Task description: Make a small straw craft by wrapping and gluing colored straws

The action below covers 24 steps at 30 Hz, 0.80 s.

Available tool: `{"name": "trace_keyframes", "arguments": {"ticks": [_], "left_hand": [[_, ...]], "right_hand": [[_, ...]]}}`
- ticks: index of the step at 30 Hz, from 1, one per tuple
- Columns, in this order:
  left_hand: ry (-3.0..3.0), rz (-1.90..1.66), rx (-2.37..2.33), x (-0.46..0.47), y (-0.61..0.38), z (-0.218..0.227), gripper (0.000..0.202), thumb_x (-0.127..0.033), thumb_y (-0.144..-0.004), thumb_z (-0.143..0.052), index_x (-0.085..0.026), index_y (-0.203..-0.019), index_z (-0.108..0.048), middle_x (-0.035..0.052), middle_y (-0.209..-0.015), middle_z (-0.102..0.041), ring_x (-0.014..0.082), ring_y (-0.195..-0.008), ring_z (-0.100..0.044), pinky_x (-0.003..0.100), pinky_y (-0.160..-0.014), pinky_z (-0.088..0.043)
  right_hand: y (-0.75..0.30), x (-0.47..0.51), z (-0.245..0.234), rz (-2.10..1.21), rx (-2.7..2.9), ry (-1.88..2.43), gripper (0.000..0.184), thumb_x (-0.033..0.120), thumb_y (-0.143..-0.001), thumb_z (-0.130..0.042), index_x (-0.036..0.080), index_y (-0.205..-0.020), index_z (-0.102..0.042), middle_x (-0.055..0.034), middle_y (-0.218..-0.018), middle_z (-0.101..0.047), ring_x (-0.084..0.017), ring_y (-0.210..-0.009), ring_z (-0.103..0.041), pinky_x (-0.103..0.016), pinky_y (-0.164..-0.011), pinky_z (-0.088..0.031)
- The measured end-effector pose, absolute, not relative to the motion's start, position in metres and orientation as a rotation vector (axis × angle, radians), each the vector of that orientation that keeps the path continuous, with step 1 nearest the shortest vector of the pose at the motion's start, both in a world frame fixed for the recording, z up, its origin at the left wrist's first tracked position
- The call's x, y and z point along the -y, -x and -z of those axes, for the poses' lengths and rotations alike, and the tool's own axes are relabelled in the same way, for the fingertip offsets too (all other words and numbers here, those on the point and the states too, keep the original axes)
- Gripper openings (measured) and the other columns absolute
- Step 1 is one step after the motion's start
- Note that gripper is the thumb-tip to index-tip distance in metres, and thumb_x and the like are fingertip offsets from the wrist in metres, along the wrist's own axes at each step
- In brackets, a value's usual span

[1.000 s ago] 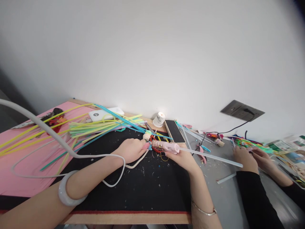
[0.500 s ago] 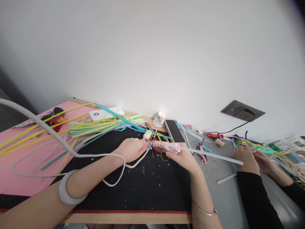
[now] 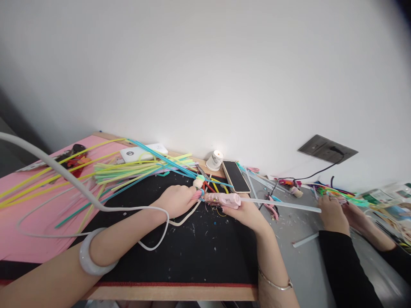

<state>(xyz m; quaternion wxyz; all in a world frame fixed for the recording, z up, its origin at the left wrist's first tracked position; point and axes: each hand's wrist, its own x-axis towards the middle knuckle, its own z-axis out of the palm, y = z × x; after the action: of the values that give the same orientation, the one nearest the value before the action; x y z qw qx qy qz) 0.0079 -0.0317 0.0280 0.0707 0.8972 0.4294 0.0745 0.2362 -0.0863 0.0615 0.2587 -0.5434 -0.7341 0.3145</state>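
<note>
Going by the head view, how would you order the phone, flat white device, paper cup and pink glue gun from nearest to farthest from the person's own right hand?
From the right hand:
1. Pink glue gun: in its grip.
2. Phone: just beyond the hand.
3. Paper cup: left of the phone.
4. Flat white device: well to the left.

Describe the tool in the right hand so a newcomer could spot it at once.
Start at the black mat and find the right hand by its right edge. It holds a pale pink glue gun aimed toward the left hand. Unlike the flat phone beyond, it has a long translucent stick jutting from its rear.
</note>
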Motion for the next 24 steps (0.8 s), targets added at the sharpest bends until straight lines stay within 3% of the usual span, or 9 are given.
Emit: {"name": "trace_keyframes", "arguments": {"ticks": [15,24], "left_hand": [[-2.717,-0.265,-1.274,0.03,-0.007,-0.0248,0.044,-0.041,-0.096,-0.022,-0.019,-0.086,-0.059,0.0102,-0.074,-0.071,0.0295,-0.067,-0.07,0.035,-0.056,-0.048],[-2.714,-0.266,-1.265,0.0304,-0.0074,-0.0251,0.045,-0.041,-0.096,-0.022,-0.019,-0.084,-0.059,0.0098,-0.073,-0.071,0.0285,-0.066,-0.069,0.033,-0.055,-0.046]], "right_hand": [[-0.2363,0.0864,-0.0598,-0.738,1.987,1.487,0.024,0.023,-0.077,-0.063,0.019,-0.099,-0.072,-0.005,-0.084,-0.074,-0.025,-0.08,-0.067,-0.03,-0.064,-0.053],[-0.2379,0.0859,-0.0591,-0.61,1.981,1.549,0.015,0.027,-0.078,-0.061,0.015,-0.077,-0.068,-0.0012,-0.062,-0.062,-0.015,-0.055,-0.053,-0.024,-0.05,-0.04]]}}
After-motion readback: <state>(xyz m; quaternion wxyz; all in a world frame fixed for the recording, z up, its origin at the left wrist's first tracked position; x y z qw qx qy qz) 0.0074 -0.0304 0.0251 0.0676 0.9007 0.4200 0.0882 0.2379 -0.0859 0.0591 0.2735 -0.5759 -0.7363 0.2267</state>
